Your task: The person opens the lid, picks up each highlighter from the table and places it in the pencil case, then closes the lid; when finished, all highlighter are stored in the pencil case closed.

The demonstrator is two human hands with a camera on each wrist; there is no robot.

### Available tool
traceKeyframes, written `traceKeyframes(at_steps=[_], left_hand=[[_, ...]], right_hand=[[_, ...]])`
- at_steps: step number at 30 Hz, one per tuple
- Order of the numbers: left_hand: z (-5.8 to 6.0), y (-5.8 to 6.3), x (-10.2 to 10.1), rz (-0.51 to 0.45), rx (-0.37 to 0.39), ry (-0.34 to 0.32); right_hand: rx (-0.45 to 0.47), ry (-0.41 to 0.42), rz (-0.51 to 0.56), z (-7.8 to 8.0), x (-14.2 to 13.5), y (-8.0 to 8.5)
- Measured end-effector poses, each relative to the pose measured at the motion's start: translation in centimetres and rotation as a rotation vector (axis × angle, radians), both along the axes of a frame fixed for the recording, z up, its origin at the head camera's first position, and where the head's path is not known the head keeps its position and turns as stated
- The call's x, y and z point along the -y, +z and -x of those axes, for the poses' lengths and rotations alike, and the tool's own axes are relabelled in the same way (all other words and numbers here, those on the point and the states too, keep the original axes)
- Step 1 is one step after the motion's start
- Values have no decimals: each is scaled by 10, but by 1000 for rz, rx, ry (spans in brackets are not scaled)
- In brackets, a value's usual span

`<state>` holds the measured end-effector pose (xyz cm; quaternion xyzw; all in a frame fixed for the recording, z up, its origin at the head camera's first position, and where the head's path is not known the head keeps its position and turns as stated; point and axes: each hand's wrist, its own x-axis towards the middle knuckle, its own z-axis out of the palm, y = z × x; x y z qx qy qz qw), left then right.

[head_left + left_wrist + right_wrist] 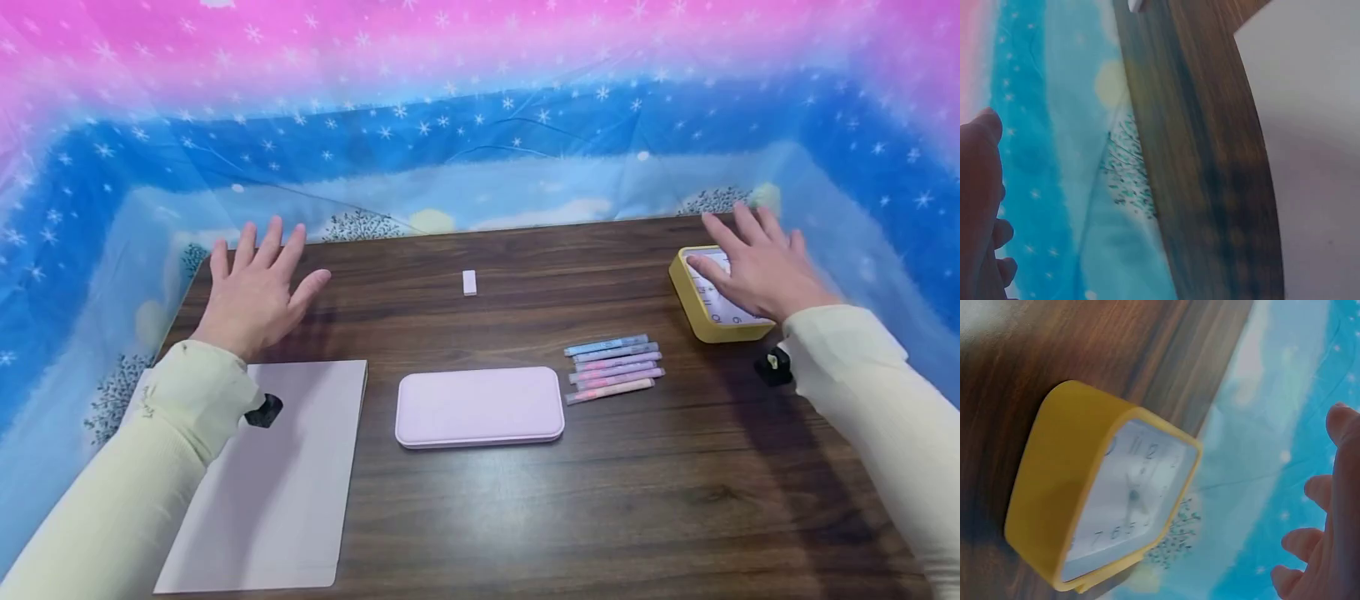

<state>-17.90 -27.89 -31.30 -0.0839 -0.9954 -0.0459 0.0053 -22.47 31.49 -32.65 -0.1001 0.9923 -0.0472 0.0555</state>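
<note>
My left hand hovers with fingers spread near the table's far left corner, above the top of a white folder or sheet. My right hand is spread in the air over a yellow square clock, hiding part of its dial in the head view. In the right wrist view the clock's dial shows apart from the fingers. A pale pink case lies shut at the table's middle. Several pastel pens lie side by side to its right. Neither hand holds anything.
A small white block, perhaps an eraser, lies near the back of the dark wooden table. Behind and at both sides hangs a pink and blue cloth with snowflakes, close to the table's edges.
</note>
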Motion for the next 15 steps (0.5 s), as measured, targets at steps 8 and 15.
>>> traceKeyframes(at_steps=[8, 15], left_hand=[[-21, 8, -18, -3, -121, -78], [-45, -1, -46, -1, -134, -170]], right_hand=[[-125, 167, 18, -20, 36, 18], [-252, 368, 37, -42, 77, 11]])
